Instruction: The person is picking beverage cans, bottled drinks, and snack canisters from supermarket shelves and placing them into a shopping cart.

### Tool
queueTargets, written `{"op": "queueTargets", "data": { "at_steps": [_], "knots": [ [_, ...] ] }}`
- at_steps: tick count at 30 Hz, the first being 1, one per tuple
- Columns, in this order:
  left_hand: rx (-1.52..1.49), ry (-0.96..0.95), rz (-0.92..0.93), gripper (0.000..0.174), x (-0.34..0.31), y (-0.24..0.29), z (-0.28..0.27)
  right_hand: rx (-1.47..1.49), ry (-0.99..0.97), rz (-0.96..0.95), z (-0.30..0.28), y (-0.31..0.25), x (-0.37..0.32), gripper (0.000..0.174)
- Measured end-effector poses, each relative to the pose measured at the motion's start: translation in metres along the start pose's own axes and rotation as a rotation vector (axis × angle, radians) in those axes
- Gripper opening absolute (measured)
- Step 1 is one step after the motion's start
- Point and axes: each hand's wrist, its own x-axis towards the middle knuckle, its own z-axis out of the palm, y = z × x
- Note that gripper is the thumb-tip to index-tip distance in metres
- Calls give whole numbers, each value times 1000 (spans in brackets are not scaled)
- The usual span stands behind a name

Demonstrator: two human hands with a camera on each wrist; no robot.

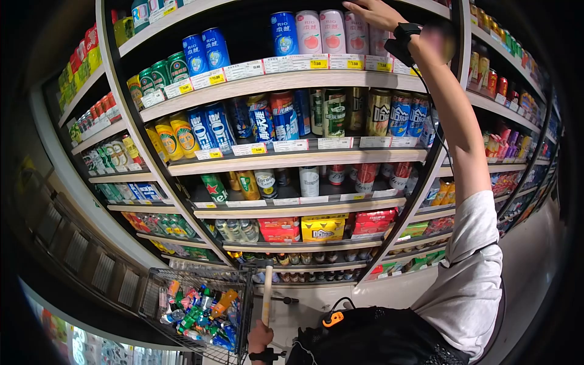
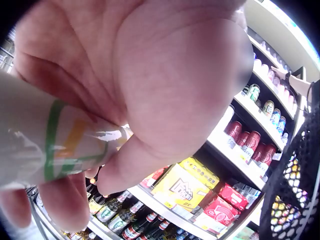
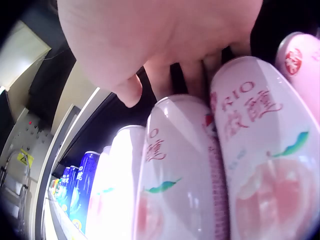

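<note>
My left hand (image 1: pixel 260 337) is wrapped round the pale bar of the shopping cart (image 1: pixel 244 304); the left wrist view shows the fingers and thumb round that white handle (image 2: pixel 75 145) with green and orange marks. High at the upper shelf, my right hand (image 1: pixel 372 13) reaches over a row of pink peach cans (image 1: pixel 332 33). From the right wrist view, the right hand (image 3: pixel 165 45) is above and behind two pink cans (image 3: pixel 270 150), its fingers extended down behind their tops and the thumb apart. The fingertips are hidden behind the cans.
Blue cans (image 1: pixel 283 34) stand left of the pink ones. Lower shelves hold beer cans, a yellow box (image 1: pixel 324 228) and red packs (image 1: pixel 374 223). Bottles (image 1: pixel 193 317) fill the cart basket at lower left. More shelving runs along both sides.
</note>
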Motion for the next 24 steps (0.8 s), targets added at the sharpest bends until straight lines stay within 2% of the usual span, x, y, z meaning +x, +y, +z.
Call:
{"op": "queueTargets", "data": {
  "at_steps": [3, 4, 5, 7, 9, 10, 11, 13, 15, 17, 24],
  "knots": [
    [-32, -8, 16, 34, 2, -4, 3, -93, -3, -81, 11, -18, 11, 53],
    [-41, -2, 16, 35, 1, -2, 1, -182, 28, -162, 17, -24, 21, 54],
    [-50, 4, 17, 35, 1, -1, 1, -84, 16, -217, 22, -28, 28, 54],
    [-49, 20, 11, 35, 1, -2, 3, -50, -37, -199, 26, -51, 36, 57],
    [-47, 36, 5, 35, -2, -1, 4, -37, 17, -220, 36, -70, 40, 61],
    [-28, 53, 6, 35, -3, -1, 3, 24, -140, -48, 32, -74, 38, 64],
    [-16, 67, 5, 35, -6, 1, 6, 113, -179, -104, 44, -65, 45, 64],
    [-7, 88, 0, 35, -7, 2, 9, 110, -207, -66, 48, -62, 46, 59],
    [2, 106, 3, 34, -5, 4, 13, 42, -168, -166, 48, -51, 47, 43],
    [15, 124, 34, 33, -3, 3, 11, 16, -168, -247, 44, -47, 48, 34],
    [12, 93, 31, 34, -7, 8, 6, 35, -145, -259, 50, -44, 51, 31]
  ]
}}
